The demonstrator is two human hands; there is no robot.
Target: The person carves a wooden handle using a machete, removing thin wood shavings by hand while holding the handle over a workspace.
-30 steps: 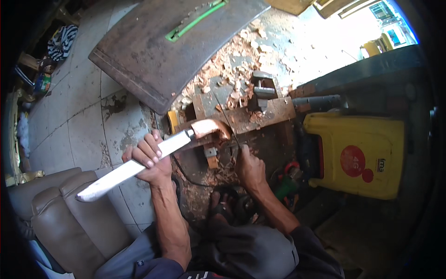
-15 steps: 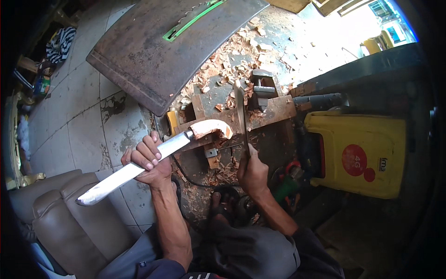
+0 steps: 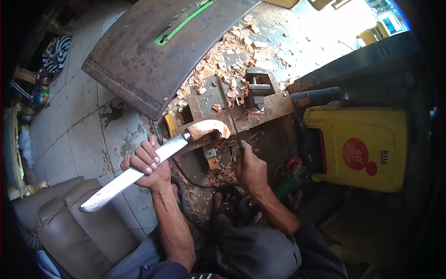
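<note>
Wood chips (image 3: pixel 259 45) are strewn beyond a knife (image 3: pixel 111 189) clasped near left by the left hand (image 3: pixel 145 156), its handle (image 3: pixel 206 129) seemingly being trimmed with the thin tool (image 3: pixel 229 107) gripped by the right hand (image 3: pixel 252 169), steady aim being needed next.

The head camera, a wide fisheye, looked steeply down from the person's head, facing forward, quite near above the left hand (image 3: pixel 158 176) and the right hand (image 3: pixel 252 172).

And the flat-bladed tool (image 3: pixel 228 104) has tipped left above the right hand's (image 3: pixel 252 172) grip, nearer the wooden knife handle (image 3: pixel 206 129)!
</note>
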